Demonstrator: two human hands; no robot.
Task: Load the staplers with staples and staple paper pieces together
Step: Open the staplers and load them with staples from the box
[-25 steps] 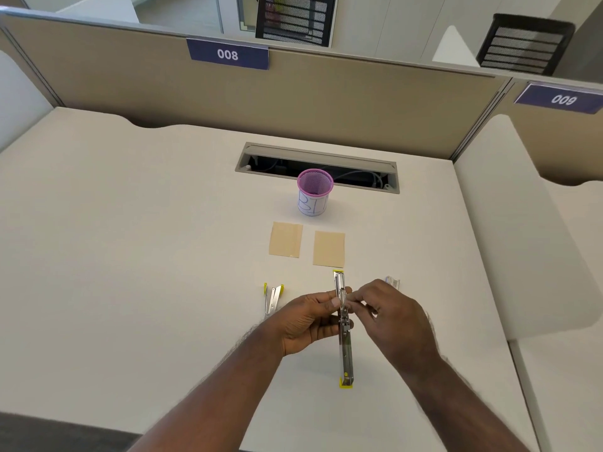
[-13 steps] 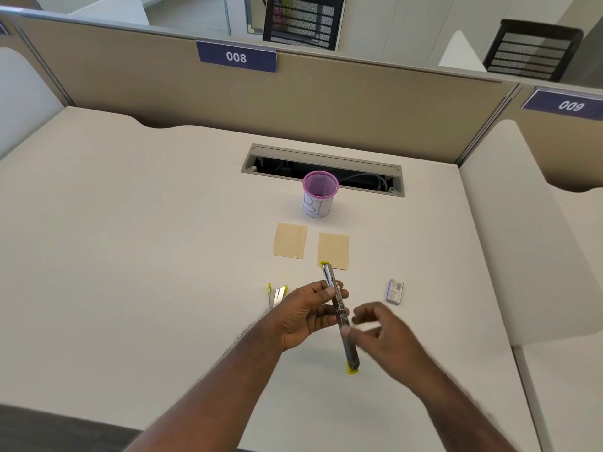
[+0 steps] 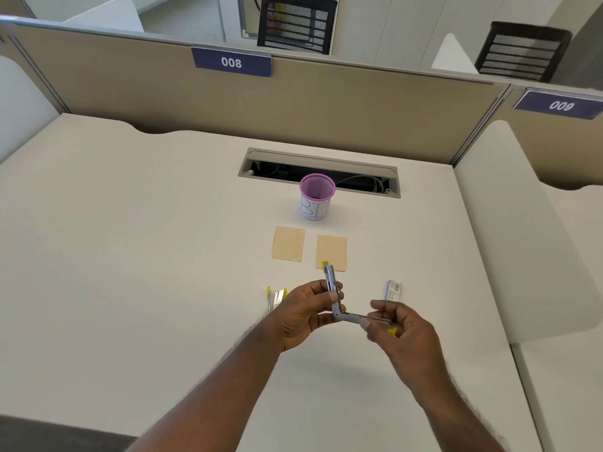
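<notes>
Both the left hand [image 3: 305, 316] and right hand [image 3: 396, 324] grip the hinged-open stapler [image 3: 339, 305]; staples seemingly loaded. The second stapler [image 3: 276, 298] and paper pieces [image 3: 288, 243] wait untouched.

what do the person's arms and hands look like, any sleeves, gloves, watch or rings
Both forearms are bare as far as the frame shows them: no sleeves in view. The left hand and right hand wear no gloves. No watch, bracelet or band shows at either wrist, and no ring shows on the visible fingers. Fine hair shows along both forearms.
</notes>
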